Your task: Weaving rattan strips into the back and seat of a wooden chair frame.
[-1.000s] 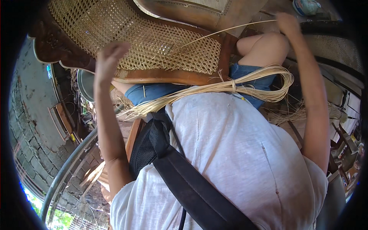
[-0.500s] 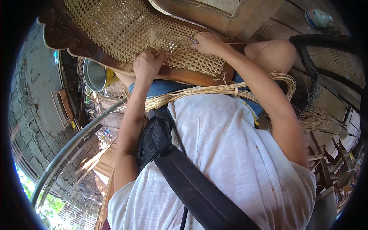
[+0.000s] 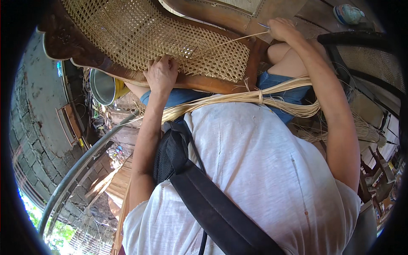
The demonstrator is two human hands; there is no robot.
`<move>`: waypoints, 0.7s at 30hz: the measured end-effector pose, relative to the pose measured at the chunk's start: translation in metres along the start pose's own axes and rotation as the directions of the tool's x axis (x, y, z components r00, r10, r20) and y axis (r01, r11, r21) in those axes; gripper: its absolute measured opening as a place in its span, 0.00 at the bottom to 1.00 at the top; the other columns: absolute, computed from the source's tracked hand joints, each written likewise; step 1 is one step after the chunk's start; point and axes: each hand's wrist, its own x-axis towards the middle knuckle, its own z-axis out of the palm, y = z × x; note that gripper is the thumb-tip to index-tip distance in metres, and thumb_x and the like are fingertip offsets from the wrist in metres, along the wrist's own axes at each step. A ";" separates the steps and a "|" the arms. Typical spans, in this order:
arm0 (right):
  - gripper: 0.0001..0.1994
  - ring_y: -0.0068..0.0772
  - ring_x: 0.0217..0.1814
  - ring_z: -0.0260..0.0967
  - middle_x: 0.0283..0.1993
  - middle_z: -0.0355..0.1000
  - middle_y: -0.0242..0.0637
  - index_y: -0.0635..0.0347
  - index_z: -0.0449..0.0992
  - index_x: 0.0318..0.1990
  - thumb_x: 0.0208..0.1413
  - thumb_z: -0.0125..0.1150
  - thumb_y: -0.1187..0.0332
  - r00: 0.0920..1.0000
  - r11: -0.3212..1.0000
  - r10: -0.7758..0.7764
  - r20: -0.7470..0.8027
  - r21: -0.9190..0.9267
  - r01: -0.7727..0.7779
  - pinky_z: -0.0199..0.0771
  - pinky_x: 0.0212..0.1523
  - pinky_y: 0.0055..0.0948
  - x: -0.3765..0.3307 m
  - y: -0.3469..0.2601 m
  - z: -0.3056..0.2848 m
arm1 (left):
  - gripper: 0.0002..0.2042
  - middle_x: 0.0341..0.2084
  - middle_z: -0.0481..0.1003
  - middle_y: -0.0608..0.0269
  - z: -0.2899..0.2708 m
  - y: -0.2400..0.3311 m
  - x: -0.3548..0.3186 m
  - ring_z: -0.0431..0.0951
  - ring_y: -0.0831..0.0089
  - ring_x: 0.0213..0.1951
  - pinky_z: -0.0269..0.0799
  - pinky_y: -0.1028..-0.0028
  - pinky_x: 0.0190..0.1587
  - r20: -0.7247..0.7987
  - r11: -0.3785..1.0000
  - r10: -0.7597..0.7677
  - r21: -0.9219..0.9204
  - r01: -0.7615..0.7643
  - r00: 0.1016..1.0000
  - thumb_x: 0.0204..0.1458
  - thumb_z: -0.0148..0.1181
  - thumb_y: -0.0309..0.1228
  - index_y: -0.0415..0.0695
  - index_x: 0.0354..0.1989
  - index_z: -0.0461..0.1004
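A woven cane panel (image 3: 140, 40) fills a curved brown wooden frame (image 3: 208, 85), which lies across my lap. My left hand (image 3: 160, 75) rests at the panel's near edge with its fingers curled in against the weave; what they pinch, if anything, is hidden. Off the panel's right end, my right hand (image 3: 282, 29) is closed on a pale cane strand (image 3: 233, 41) that runs taut from the weave. A thin, pointed metal tool (image 3: 263, 26) also sticks out of that hand. Across my lap lies a tied bundle of cane strands (image 3: 238, 98).
A metal can (image 3: 103, 87) with yellow on its outside stands left of the frame. A bent pipe (image 3: 80, 168) curves along my left side. At the far right are a white plastic bottle (image 3: 348, 14) and a dark chair with a cane back (image 3: 374, 63). More loose cane (image 3: 365, 129) lies below it.
My right hand has moved from the weave out to the right and away, drawing the strand out straight. My left hand stays at nearly the same spot.
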 end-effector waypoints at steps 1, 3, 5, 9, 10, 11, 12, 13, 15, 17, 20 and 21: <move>0.13 0.46 0.51 0.74 0.48 0.76 0.47 0.59 0.80 0.43 0.51 0.53 0.72 1.000 1.000 -0.002 0.000 0.000 0.002 0.74 0.48 0.43 -0.002 0.007 -0.001 | 0.09 0.29 0.79 0.61 0.000 -0.003 0.001 0.77 0.52 0.39 0.70 0.54 0.41 -0.002 1.000 0.023 -0.002 -0.023 1.000 0.49 0.58 0.38 0.49 0.32 0.80; 0.12 0.50 0.50 0.73 0.46 0.75 0.51 0.63 0.79 0.40 0.51 0.53 0.68 0.998 0.997 0.068 -0.007 -0.029 -0.068 0.73 0.49 0.44 -0.011 0.030 0.000 | 0.09 0.29 0.79 0.61 0.000 -0.005 0.005 0.77 0.53 0.38 0.71 0.54 0.40 0.030 0.997 0.044 -0.061 -0.043 0.999 0.49 0.58 0.38 0.49 0.32 0.80; 0.13 0.50 0.51 0.73 0.46 0.75 0.49 0.62 0.79 0.42 0.52 0.54 0.67 0.994 0.992 0.106 0.021 -0.066 -0.104 0.72 0.49 0.45 -0.014 0.043 -0.007 | 0.08 0.29 0.79 0.60 -0.004 -0.010 0.008 0.78 0.54 0.37 0.71 0.53 0.40 0.060 0.991 0.061 -0.119 -0.053 0.996 0.49 0.57 0.37 0.49 0.32 0.80; 0.16 0.49 0.51 0.72 0.45 0.75 0.45 0.58 0.75 0.49 0.55 0.55 0.61 0.988 0.988 0.155 -0.015 0.020 -0.155 0.71 0.51 0.47 -0.024 0.070 -0.002 | 0.09 0.31 0.79 0.59 -0.012 -0.012 0.014 0.79 0.56 0.36 0.73 0.54 0.41 0.145 0.964 0.189 -0.215 -0.155 0.971 0.50 0.56 0.36 0.50 0.33 0.81; 0.16 0.49 0.51 0.72 0.45 0.75 0.45 0.58 0.75 0.49 0.55 0.55 0.61 0.987 0.987 0.159 -0.023 0.017 -0.159 0.71 0.51 0.47 -0.022 0.076 0.001 | 0.09 0.31 0.79 0.58 -0.013 -0.010 0.018 0.79 0.56 0.37 0.74 0.55 0.42 0.188 0.962 0.182 -0.239 -0.134 0.965 0.50 0.55 0.36 0.50 0.33 0.81; 0.17 0.49 0.51 0.72 0.45 0.75 0.45 0.56 0.75 0.49 0.55 0.56 0.60 0.985 0.989 0.150 -0.089 0.020 -0.148 0.71 0.51 0.47 -0.024 0.073 0.000 | 0.09 0.31 0.79 0.58 -0.013 -0.010 0.020 0.79 0.56 0.37 0.74 0.55 0.42 0.183 0.961 0.182 -0.241 -0.135 0.966 0.50 0.55 0.36 0.50 0.33 0.81; 0.17 0.49 0.51 0.71 0.45 0.75 0.45 0.55 0.74 0.50 0.55 0.57 0.58 0.978 0.990 0.141 -0.155 0.021 -0.140 0.70 0.51 0.47 -0.025 0.073 -0.002 | 0.09 0.32 0.79 0.57 -0.013 -0.010 0.023 0.79 0.55 0.37 0.74 0.57 0.43 0.192 0.958 0.265 -0.162 -0.236 0.945 0.50 0.55 0.36 0.50 0.34 0.81; 0.17 0.49 0.51 0.71 0.45 0.75 0.45 0.55 0.74 0.50 0.55 0.57 0.58 0.977 0.989 0.146 -0.158 0.017 -0.145 0.70 0.51 0.47 -0.028 0.077 -0.007 | 0.10 0.32 0.79 0.56 -0.012 -0.009 0.027 0.79 0.54 0.38 0.74 0.58 0.44 0.207 0.938 0.346 -0.083 -0.336 0.915 0.50 0.54 0.35 0.50 0.34 0.81; 0.16 0.49 0.54 0.70 0.49 0.74 0.47 0.56 0.77 0.49 0.53 0.59 0.62 0.973 0.968 0.229 -0.028 0.107 -0.225 0.71 0.52 0.45 -0.045 0.059 -0.058 | 0.10 0.34 0.79 0.55 -0.022 -0.002 0.046 0.78 0.54 0.40 0.74 0.58 0.46 0.342 0.919 0.369 0.006 -0.395 0.864 0.50 0.54 0.35 0.50 0.35 0.80; 0.18 0.46 0.46 0.74 0.41 0.76 0.44 0.59 0.75 0.43 0.54 0.60 0.54 0.993 0.996 0.082 -0.082 0.034 -0.079 0.70 0.45 0.43 -0.047 0.099 -0.079 | 0.12 0.43 0.77 0.56 -0.030 0.025 0.082 0.76 0.56 0.47 0.73 0.59 0.49 0.557 0.896 0.362 0.012 -0.443 0.747 0.53 0.51 0.37 0.50 0.41 0.79; 0.18 0.36 0.42 0.74 0.38 0.76 0.40 0.61 0.76 0.39 0.54 0.61 0.54 0.996 0.984 0.059 -0.064 0.170 -0.047 0.70 0.43 0.39 -0.073 0.142 -0.143 | 0.21 0.43 0.78 0.57 -0.002 0.086 0.110 0.74 0.61 0.53 0.73 0.58 0.50 0.448 0.709 0.561 -0.694 -0.125 0.696 0.59 0.45 0.50 0.47 0.40 0.80; 0.16 0.30 0.37 0.71 0.35 0.75 0.37 0.61 0.75 0.38 0.55 0.60 0.56 0.986 0.961 0.038 -0.161 0.276 0.008 0.67 0.36 0.33 -0.080 0.139 -0.159 | 0.27 0.48 0.75 0.57 -0.003 0.106 0.110 0.72 0.62 0.55 0.72 0.59 0.53 0.441 0.610 0.646 -0.789 -0.075 0.623 0.60 0.38 0.54 0.44 0.48 0.74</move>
